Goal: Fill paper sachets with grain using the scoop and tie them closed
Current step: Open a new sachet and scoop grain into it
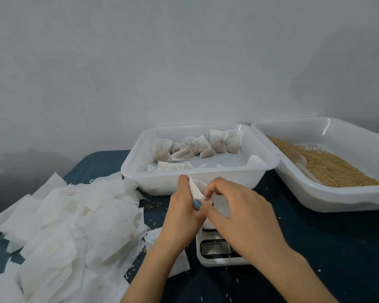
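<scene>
Left grip [184, 208] and right grip [239, 217] both pinch the sachet [196, 188] — spread its mouth wide, over the scale [217, 256], before scooping grain [328, 167].

The sachet [197, 189] between my fingers [182, 184] is white, and my thumbnail [197, 203] is painted glittery teal. The surface [315, 228] is dark blue, speckled with pale grains [151, 202]. The grain [328, 169] is golden brown in its white tray [315, 200]; the filled sachets [214, 142] look beige.
</scene>
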